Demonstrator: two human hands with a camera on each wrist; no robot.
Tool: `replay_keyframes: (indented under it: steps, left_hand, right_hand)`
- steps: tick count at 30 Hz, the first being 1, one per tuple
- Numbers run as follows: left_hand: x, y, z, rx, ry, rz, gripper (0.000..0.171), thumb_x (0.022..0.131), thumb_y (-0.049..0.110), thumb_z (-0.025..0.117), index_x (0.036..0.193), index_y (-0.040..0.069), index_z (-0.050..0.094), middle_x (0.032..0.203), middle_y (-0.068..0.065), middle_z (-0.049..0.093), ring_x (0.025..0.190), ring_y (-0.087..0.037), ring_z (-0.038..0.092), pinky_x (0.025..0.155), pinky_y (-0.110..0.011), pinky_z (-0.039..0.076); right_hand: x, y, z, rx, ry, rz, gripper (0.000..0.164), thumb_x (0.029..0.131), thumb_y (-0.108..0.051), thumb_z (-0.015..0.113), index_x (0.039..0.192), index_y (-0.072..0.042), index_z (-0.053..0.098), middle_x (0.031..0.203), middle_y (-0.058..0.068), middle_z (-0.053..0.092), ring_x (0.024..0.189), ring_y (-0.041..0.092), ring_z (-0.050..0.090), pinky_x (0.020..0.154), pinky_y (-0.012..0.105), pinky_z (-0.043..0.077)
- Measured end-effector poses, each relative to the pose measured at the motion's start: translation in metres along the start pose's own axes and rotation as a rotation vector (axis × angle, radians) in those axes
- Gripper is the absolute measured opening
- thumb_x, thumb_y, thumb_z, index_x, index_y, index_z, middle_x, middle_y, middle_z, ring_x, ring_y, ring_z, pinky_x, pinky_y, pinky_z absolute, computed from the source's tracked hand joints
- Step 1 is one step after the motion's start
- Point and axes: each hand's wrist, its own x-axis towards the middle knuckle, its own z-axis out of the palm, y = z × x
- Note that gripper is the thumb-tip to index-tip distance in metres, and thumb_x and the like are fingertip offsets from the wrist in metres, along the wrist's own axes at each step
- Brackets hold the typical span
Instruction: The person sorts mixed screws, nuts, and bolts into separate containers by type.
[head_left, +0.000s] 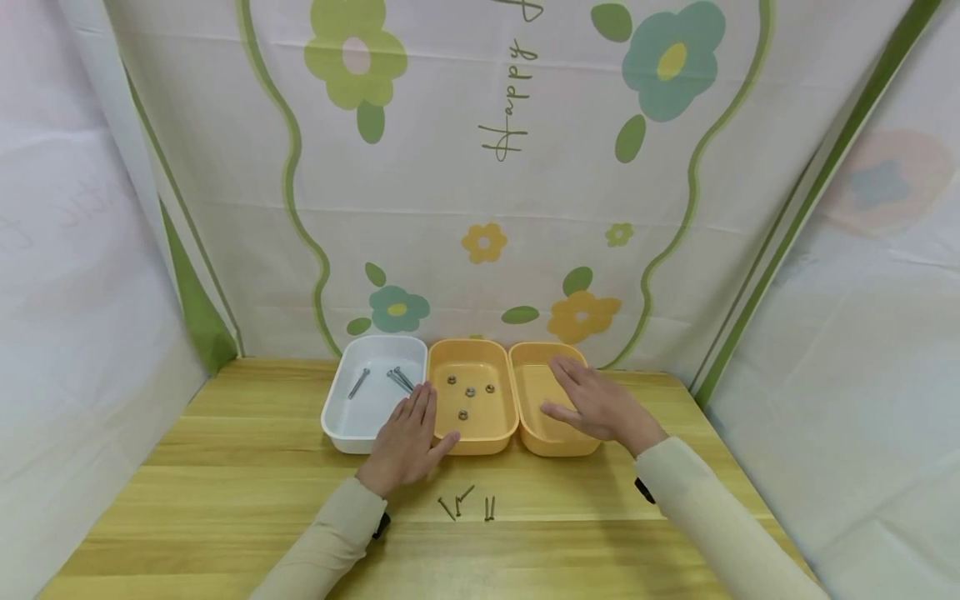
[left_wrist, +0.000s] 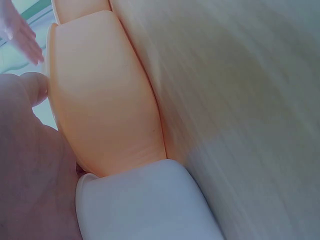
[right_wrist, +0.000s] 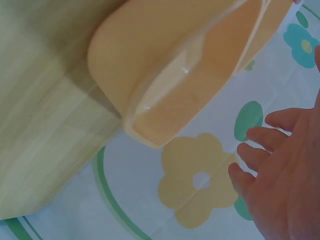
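Note:
My left hand (head_left: 408,437) reaches over the seam between a white tray (head_left: 347,435) and the middle yellow tray (head_left: 480,447), fingers straight, thumb out to the side. In the left wrist view its thumb lies right at the yellow rim. Silver bolts (head_left: 359,383) lie in the white tray, partly behind the left fingertips. Several hex nuts (head_left: 470,392) sit spread out in the middle tray. Above the right yellow tray (head_left: 558,446) my right hand (head_left: 596,404) is held with its fingers extended and thumb apart. The right wrist view shows nothing in its grasp.
On the wooden table (head_left: 300,500), in front of the middle tray, lie several brownish screws (head_left: 458,505), with a pair of screws (head_left: 490,508) beside them. A flower-printed cloth (head_left: 420,208) rises behind the trays, and white cloth sides (head_left: 97,333) flank the table.

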Motion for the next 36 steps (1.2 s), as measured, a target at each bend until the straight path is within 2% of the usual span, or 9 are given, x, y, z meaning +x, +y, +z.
replay_keyframes:
  steps: [9, 22, 36]
  left_hand:
    - [0.000, 0.000, 0.001, 0.007, 0.004, 0.008, 0.088, 0.110, 0.059, 0.040, 0.164, -0.009, 0.023, 0.174, -0.027, 0.019, 0.164, -0.041, 0.020, 0.132, -0.055, 0.025]
    - [-0.001, 0.000, 0.002, 0.000, 0.001, 0.000, 0.088, 0.110, 0.059, 0.039, 0.164, -0.009, 0.024, 0.174, -0.026, 0.019, 0.164, -0.040, 0.020, 0.132, -0.054, 0.025]
    - [-0.002, -0.001, 0.002, 0.005, 0.010, 0.007, 0.088, 0.109, 0.059, 0.040, 0.164, -0.008, 0.024, 0.174, -0.026, 0.020, 0.164, -0.040, 0.021, 0.132, -0.055, 0.026]
  right_hand:
    - [-0.021, 0.010, 0.023, -0.047, 0.045, 0.062, 0.094, 0.107, -0.064, 0.045, 0.166, 0.004, 0.020, 0.175, 0.024, 0.017, 0.163, 0.045, 0.019, 0.130, 0.065, 0.019]
    - [-0.035, 0.035, 0.058, 0.009, 0.127, 0.131, 0.092, 0.108, -0.061, 0.045, 0.165, 0.006, 0.020, 0.174, 0.026, 0.019, 0.162, 0.045, 0.020, 0.128, 0.068, 0.022]
    - [-0.039, 0.050, 0.082, 0.106, 0.110, 0.173, 0.093, 0.109, -0.060, 0.041, 0.165, 0.010, 0.014, 0.175, 0.029, 0.011, 0.163, 0.046, 0.014, 0.130, 0.065, 0.018]
